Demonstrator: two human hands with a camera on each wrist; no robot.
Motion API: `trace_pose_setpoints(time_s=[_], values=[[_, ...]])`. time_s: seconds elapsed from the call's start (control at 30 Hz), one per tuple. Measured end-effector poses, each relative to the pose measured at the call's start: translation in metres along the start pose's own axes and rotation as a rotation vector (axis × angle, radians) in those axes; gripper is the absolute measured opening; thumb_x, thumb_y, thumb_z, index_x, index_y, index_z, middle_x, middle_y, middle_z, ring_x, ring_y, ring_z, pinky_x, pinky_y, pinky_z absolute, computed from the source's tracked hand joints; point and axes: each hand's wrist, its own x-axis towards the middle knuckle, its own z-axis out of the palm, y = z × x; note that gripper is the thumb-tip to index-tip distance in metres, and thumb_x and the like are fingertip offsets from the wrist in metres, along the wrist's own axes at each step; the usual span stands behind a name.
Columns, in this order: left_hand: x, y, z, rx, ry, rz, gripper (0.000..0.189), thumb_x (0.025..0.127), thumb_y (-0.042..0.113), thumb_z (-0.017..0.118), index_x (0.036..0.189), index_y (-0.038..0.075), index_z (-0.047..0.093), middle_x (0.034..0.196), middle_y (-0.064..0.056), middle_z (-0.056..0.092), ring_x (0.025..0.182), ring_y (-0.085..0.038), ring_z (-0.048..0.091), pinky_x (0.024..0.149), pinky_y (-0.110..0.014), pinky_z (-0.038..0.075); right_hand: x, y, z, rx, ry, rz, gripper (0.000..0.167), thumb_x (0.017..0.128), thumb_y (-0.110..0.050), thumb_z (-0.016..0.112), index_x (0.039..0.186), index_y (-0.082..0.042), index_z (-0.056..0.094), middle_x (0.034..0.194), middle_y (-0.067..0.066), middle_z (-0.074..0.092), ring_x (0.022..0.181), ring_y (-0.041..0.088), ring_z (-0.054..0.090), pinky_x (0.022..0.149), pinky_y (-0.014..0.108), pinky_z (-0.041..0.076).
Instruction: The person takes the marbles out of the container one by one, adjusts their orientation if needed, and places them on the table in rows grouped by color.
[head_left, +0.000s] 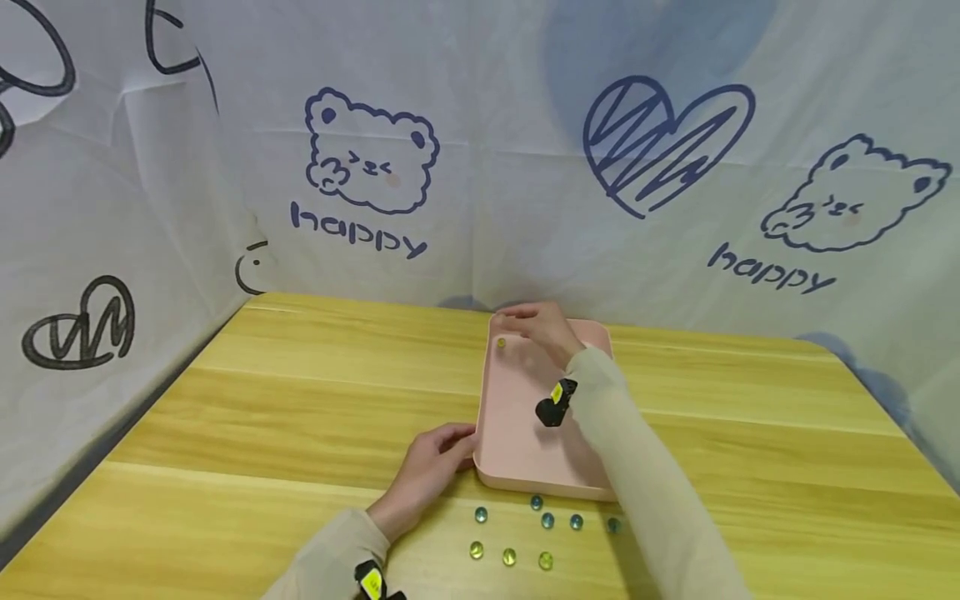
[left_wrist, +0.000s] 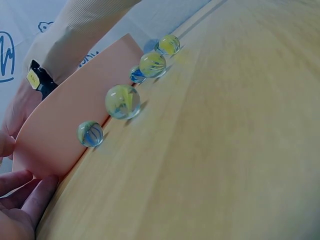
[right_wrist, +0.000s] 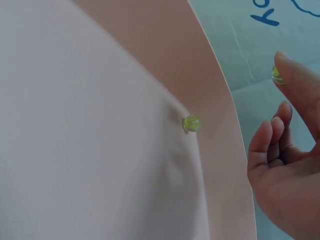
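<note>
A shallow pink tray [head_left: 517, 417] lies on the table. My left hand [head_left: 431, 467] holds its near left corner, fingers against the outer wall [left_wrist: 65, 115] in the left wrist view. My right hand [head_left: 547, 329] is over the tray's far left part. In the right wrist view it holds a yellow-green glass marble [right_wrist: 277, 76] at its fingertips, above the rim. Another yellow marble [right_wrist: 191, 123] lies inside the tray beside the wall. On the wood in front of the tray are three yellow marbles [head_left: 509, 557] and several blue marbles [head_left: 547, 521].
The light wood table [head_left: 300, 400] extends to both sides of the tray. White cloth [head_left: 510, 167] with printed bears and hearts hangs behind and at the left, close to the tray's far edge. My right sleeve [head_left: 645, 467] crosses the tray's right side.
</note>
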Motion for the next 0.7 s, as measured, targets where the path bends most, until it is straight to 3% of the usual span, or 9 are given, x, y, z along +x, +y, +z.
trace_pose_setpoints(time_s=[0.13,0.47,0.7], values=[[0.0,0.0,0.0,-0.006,0.002,0.002,0.034,0.099,0.011,0.055,0.121,-0.014,0.057,0.119,-0.024,0.06,0.105,-0.03,0.061,0.086,-0.033,0.055,-0.001,0.0,0.002,0.02,-0.025,-0.013,0.034,0.09,-0.02,0.07,0.119,-0.002,0.068,0.121,0.012,0.065,0.116,0.025,0.054,0.103,0.043,0.042],[0.001,-0.001,-0.001,0.014,0.003,-0.004,0.033,0.098,0.012,0.055,0.12,-0.012,0.059,0.118,-0.023,0.061,0.105,-0.029,0.061,0.086,-0.031,0.055,-0.014,0.0,0.001,0.026,-0.051,-0.084,0.037,0.09,-0.026,0.071,0.12,-0.006,0.069,0.12,0.008,0.066,0.109,0.028,0.058,0.098,0.052,0.045],[0.001,0.001,0.0,0.008,0.002,0.002,0.034,0.098,0.012,0.055,0.121,-0.013,0.058,0.119,-0.024,0.061,0.105,-0.029,0.061,0.086,-0.032,0.055,-0.026,-0.002,-0.006,0.01,-0.059,-0.116,0.043,0.089,-0.032,0.071,0.125,-0.008,0.066,0.123,0.005,0.065,0.113,0.021,0.056,0.099,0.047,0.045]])
